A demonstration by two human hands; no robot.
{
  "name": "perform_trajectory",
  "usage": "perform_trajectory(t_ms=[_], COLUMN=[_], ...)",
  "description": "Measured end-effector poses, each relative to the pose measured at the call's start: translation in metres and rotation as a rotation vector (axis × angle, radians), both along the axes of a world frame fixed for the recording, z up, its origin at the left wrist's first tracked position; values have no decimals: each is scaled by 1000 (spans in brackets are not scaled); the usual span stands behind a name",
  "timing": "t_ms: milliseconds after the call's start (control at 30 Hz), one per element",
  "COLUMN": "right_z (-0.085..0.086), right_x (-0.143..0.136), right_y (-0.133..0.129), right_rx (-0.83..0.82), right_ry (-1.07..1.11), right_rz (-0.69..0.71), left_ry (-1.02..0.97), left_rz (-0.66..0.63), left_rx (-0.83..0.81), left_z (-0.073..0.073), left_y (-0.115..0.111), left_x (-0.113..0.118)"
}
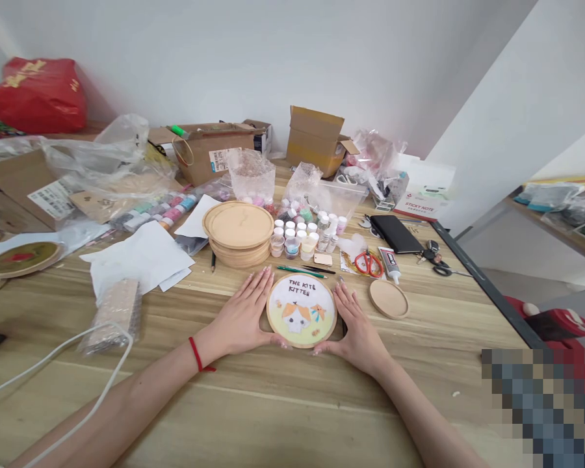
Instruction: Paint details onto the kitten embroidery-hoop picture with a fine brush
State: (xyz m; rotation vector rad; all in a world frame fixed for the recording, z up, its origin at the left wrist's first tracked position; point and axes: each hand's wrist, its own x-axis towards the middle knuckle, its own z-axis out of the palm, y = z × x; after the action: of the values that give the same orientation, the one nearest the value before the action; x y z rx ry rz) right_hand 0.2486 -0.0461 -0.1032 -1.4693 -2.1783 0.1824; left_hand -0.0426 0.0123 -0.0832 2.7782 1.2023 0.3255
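A round wooden plaque (302, 328) lies on the table in front of me. Its white and yellow face carries an orange-and-white cat's head, a small orange shape with blue on it, and the dark letters "THE KITE KITTEN". My left hand (248, 315) rests against its left edge, fingers stretched out, thumb along the lower rim. Mirroring it on the right edge is my right hand (358, 325), also with straight fingers and its thumb at the lower rim. Just beyond the plaque lie a green pencil (299, 271) and a dark pen (319, 268).
Stacked wooden discs (238, 227) and white-capped jars (301, 235) stand behind the plaque. To the right are a small wooden plate (389, 299), red-handled scissors (369, 264), a glue tube (389, 261) and a black notebook (396, 234). A white cable (102, 393) crosses my left forearm.
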Motion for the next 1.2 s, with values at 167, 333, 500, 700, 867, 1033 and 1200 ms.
perform_trajectory(t_ms=[167,333,500,700,867,1033,1200], right_z=[1,2,6,10,10,8,15], right_x=[0,-1,-2,-7,-5,12,15], right_y=[0,-1,-3,-9,-12,-8,-6], right_rx=[-13,-13,-69,-16,45,90,106], right_ry=[1,-18,-98,-243,-312,-329,-313], right_rz=[2,-5,-36,-88,-91,-142,-214], left_ry=[-20,-19,4,12,9,-2,24], left_rz=[-6,-7,1,5,10,9,24], left_rx=[13,18,17,21,4,1,-25], left_z=[-1,-1,2,2,3,2,2], left_y=[1,1,0,0,0,0,0], left_x=[-1,0,1,1,1,1,1])
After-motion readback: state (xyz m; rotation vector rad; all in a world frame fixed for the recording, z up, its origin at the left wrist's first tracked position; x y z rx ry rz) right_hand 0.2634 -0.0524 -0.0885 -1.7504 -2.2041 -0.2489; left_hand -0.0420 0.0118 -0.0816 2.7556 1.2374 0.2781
